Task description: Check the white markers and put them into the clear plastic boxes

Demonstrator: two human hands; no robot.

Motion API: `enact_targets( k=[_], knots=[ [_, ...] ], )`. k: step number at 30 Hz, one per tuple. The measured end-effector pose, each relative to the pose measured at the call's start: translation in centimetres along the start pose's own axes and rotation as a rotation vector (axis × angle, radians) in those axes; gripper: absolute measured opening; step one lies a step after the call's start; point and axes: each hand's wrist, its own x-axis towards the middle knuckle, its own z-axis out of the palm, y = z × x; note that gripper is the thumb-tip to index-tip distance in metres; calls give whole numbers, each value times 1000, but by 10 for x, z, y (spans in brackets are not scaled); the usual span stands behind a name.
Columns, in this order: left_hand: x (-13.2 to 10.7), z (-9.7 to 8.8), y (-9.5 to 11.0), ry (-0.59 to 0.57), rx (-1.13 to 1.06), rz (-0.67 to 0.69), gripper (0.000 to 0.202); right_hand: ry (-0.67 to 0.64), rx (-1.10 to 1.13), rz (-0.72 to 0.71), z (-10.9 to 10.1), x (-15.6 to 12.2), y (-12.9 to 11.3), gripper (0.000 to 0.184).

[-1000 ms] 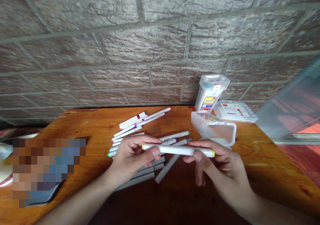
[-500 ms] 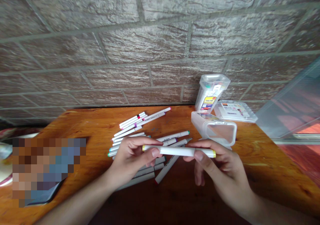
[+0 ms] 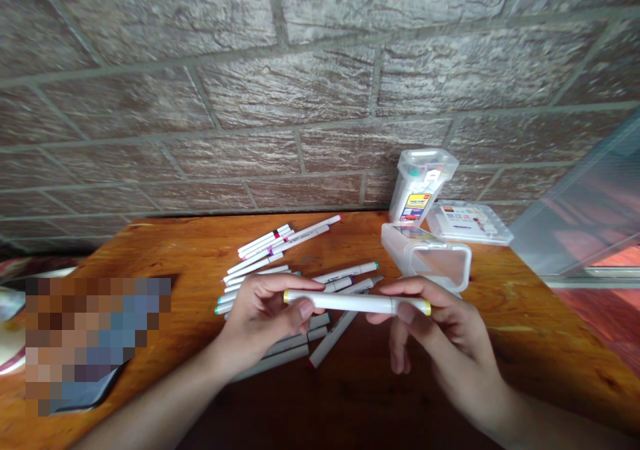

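Observation:
A white marker [image 3: 350, 303] with yellow ends is held level above the table, between both hands. My left hand [image 3: 263, 313] pinches its left end between thumb and fingers. Near the other end, my right hand [image 3: 445, 333] grips it, the thumb on the front and the lower fingers curled beneath. Below and behind the hands lie several white markers with coloured tips, among them a green-tipped marker [image 3: 350, 272] and a red-tipped marker [image 3: 333, 340]. My left hand hides part of this pile.
At the back right stands a clear box of markers [image 3: 423, 187]. An open clear container [image 3: 425, 253] lies before it, beside a flat plastic case [image 3: 470, 222]. The wooden table [image 3: 165, 250] meets a brick wall [image 3: 320, 90]. A dark flat device [image 3: 95, 393], partly blurred out, lies left.
My right thumb has slid slightly to the right along the marker, and my left thumb a little to the left. The marker stays in both hands; the other things have not moved.

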Motion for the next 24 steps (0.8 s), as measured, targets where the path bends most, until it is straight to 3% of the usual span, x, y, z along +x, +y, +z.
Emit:
enact_targets(
  k=[6,15,24],
  knots=[
    [1,1,1,11,1,-7,18,11,-103,-9,3,1,-1,20],
    [0,-1,-3,3,-35,-41,18,8,-73,-5,3,-1,1,25],
    [4,6,6,66,149,43,15,22,-144,-28,3,1,0,21]
  ],
)
